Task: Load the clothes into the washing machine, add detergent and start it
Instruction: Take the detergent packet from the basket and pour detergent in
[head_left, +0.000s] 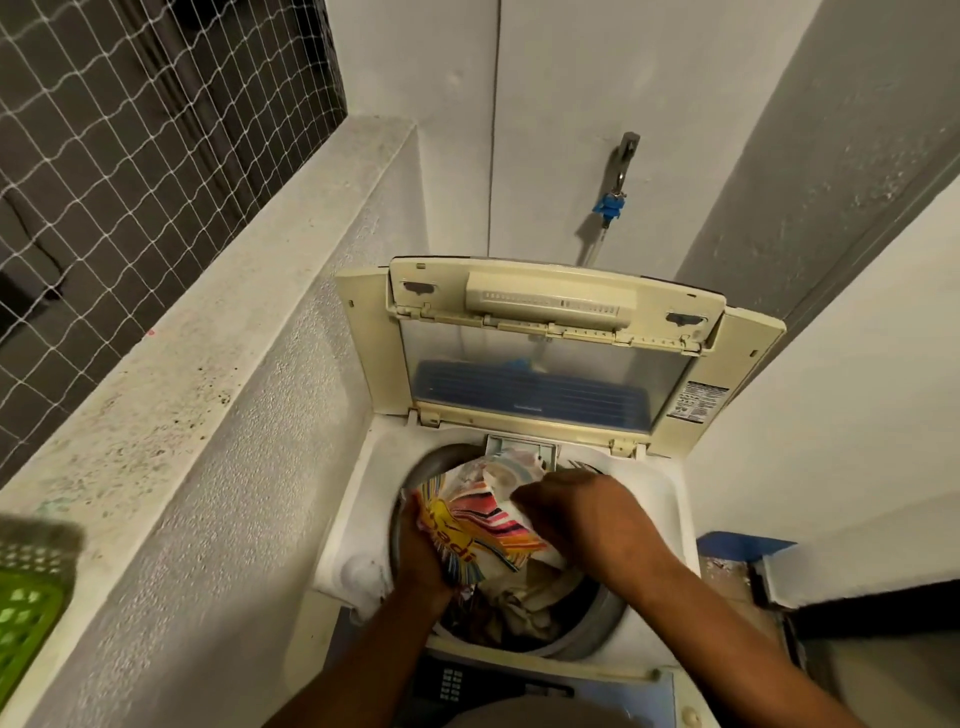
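Two hands (428, 556) (579, 512) hold detergent pkt (485, 530) over drum rim (602, 613).

detergent packet (467, 535) yellow with striped colours; washing machine (753, 332) cream; basket (26, 613) green.

Both forearms reach forward; the left hand (423, 558) grips a colourful striped plastic packet (483, 525) from below, and the right hand (576, 512) pinches its top.

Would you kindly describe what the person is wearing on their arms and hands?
Nothing worn shows: the left hand and right hand are ungloved, and both forearms are bare to the frame's edge, with no sleeve, watch or bracelet visible.
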